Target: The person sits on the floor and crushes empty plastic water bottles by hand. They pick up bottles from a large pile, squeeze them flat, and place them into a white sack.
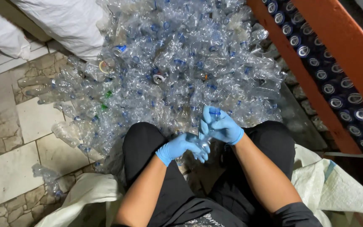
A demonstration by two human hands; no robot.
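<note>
Both my hands wear blue gloves and hold one clear plastic bottle (206, 136) between my knees. My right hand (221, 126) wraps the bottle's upper part near its blue cap. My left hand (181, 147) grips the lower part. Just in front of my hands lies a big heap of crushed clear plastic bottles (169, 63) with blue caps, spread over the tiled floor (13, 168).
White sacks (64, 21) lie at the top left, and another white sack (328, 185) sits open at my right side. An orange beam (307, 80) runs diagonally at right, with rows of blue cans (337, 80) behind it. Loose bottles (47, 176) lie at left.
</note>
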